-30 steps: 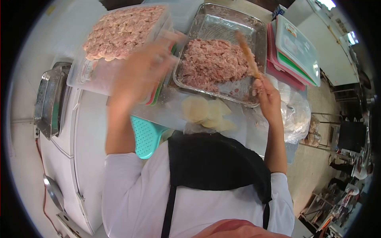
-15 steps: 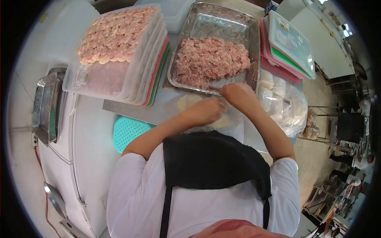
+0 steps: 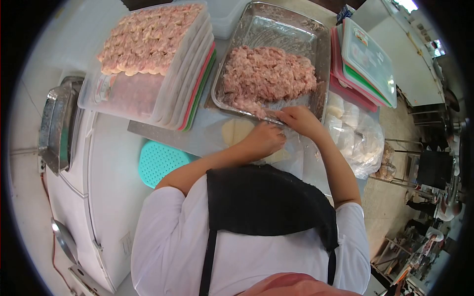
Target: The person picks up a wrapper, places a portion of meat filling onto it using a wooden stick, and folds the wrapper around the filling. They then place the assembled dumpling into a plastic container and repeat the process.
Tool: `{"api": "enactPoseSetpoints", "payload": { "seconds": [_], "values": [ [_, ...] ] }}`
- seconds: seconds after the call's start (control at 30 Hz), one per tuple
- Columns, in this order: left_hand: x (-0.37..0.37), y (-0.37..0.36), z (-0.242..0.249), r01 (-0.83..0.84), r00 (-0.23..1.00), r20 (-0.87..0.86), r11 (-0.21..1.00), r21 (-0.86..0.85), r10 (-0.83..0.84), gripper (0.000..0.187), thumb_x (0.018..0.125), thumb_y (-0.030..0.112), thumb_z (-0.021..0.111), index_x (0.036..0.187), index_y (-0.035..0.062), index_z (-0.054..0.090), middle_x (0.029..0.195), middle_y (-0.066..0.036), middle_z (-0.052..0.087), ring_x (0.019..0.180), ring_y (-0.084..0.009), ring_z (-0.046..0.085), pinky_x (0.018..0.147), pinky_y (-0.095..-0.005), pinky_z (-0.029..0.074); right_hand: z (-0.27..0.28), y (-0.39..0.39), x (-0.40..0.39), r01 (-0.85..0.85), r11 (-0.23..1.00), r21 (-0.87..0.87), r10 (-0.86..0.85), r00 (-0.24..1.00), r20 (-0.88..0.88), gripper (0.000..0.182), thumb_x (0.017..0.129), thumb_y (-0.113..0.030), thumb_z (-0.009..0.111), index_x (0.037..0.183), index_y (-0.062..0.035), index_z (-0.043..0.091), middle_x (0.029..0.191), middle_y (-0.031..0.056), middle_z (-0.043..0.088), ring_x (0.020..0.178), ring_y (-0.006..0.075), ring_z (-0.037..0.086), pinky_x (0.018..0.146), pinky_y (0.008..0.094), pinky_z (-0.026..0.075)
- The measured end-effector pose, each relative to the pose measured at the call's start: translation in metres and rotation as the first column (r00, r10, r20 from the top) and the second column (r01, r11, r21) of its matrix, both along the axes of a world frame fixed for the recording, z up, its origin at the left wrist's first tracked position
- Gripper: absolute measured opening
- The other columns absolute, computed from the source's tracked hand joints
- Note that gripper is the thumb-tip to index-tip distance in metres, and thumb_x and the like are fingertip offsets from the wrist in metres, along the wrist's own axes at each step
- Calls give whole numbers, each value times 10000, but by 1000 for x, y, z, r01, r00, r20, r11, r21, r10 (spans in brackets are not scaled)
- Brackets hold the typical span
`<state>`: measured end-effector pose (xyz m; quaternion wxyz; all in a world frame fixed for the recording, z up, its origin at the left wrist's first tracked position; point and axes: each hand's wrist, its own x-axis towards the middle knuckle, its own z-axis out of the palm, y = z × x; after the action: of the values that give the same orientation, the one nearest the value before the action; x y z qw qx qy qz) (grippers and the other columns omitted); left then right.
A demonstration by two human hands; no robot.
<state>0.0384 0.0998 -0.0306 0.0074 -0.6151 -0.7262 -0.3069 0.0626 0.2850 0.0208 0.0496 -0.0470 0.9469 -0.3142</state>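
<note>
Minced meat [image 3: 271, 74] lies heaped in a metal tray [image 3: 326, 44], with a small lump at its near left edge. My right hand [image 3: 297, 120] is at the tray's near rim, its fingers closed on a thin utensil whose end reaches the lump. Just below the rim my left hand [image 3: 265, 141] is curled with the fingers together; whatever it may hold is hidden. Pale round dough wrappers [image 3: 237, 131] lie on the work surface beside and under my left hand.
Stacked plastic containers [image 3: 185, 74] with rows of filled dumplings stand at the left. A turquoise perforated basket [image 3: 160, 163] is below them. Lidded containers [image 3: 368, 61] and plastic bags of white dough rounds [image 3: 353, 133] sit at the right.
A lump of meat has been drawn out toward the tray's near rim. My left hand has shifted slightly and is less blurred. The view has moved a little.
</note>
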Motion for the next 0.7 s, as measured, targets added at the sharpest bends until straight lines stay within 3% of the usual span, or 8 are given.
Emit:
{"api": "enactPoseSetpoints", "payload": {
  "seconds": [0.07,0.17,0.2,0.33,0.47,0.57,0.67,0.7],
  "values": [
    [-5,-10,14,53,991,120,997,60,-60,148,779,229,661,826,90,648,845,-56,626,792,-246,607,690,-377,464,9,10,6,65,990,-123,-59,997,51,334,913,-327,542,814,-28,653,732,186,628,723,393,607,653,472,458],
    [-19,-24,41,-27,953,303,999,39,14,189,820,265,661,832,78,641,883,-61,644,832,-224,618,741,-351,473,29,19,-4,87,980,181,-86,996,-15,341,930,-320,514,812,-29,646,741,187,628,734,393,606,669,478,462],
    [-25,-29,47,-82,869,492,996,35,54,196,836,272,652,846,76,641,899,-58,645,850,-210,617,757,-347,475,36,8,-6,-15,898,440,-4,999,44,337,939,-307,495,818,-26,639,745,186,628,755,394,610,692,481,470],
    [-52,-56,43,-282,267,963,952,123,-45,197,889,247,622,960,63,623,966,-44,631,928,-164,602,817,-327,480,14,-13,9,3,955,296,0,1000,-9,326,939,-311,489,823,-44,636,742,186,626,761,393,611,702,494,471],
    [-72,-90,49,-551,-312,794,780,297,-522,277,894,132,615,1151,54,548,1060,-36,604,992,-158,584,854,-317,486,45,-16,-6,55,980,194,-52,998,-18,319,931,-323,514,830,-46,635,745,186,624,738,382,605,657,475,476],
    [-69,-105,69,-628,-9,939,733,262,-343,346,895,77,606,1223,67,497,1089,-30,595,1009,-163,583,870,-322,490,53,-33,-32,42,869,493,18,993,-117,322,929,-305,494,778,-64,646,750,164,645,746,358,635,659,469,494],
    [-77,-112,67,-625,320,940,721,301,-115,270,888,96,632,1145,38,572,1074,-41,612,965,-128,582,844,-284,483,-10,-45,-37,-122,849,515,265,940,-214,342,930,-307,491,741,-64,640,753,156,651,745,346,641,660,456,499],
    [-79,-114,70,-621,425,905,722,304,-15,260,888,105,637,1131,26,583,1054,-47,621,944,-118,584,825,-267,483,-4,-51,-34,-91,897,433,197,958,-207,345,928,-305,499,736,-55,642,743,156,649,739,345,640,653,448,496]
  ]
}}
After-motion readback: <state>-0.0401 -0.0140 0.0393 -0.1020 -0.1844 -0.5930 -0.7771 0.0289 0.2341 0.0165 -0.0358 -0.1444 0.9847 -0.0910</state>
